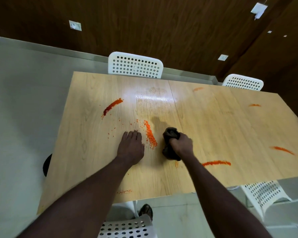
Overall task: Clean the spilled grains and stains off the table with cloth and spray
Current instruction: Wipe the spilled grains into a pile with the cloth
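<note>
My right hand [181, 145] is fisted tight around a dark, bunched cloth [170, 134], pressing it onto the light wooden desk [86, 152] near the middle, a little toward the near edge. My left hand [130, 145] lies flat, palm down with fingers spread and nothing in it, just beside the cloth. Between the two hands runs a narrow ridge of orange grains [150, 134], with loose grains scattered toward the left edge. A damp patch [157, 122] shows just beyond the cloth.

Red-orange smears remain: a dark one [112, 105] toward the far left corner, a long one [216, 163] near the near edge on my right, another [282, 149] close to the right edge, and fainter marks toward the far edge. I see no spray bottle.

The risks, as I judge them: a fast sweep could flick grains over the near edge onto the floor or the white chair [127, 227] below. Dragging the cloth through wet smears could spread the stain instead of lifting it. My flat left hand may also grind grains into the surface.
</note>
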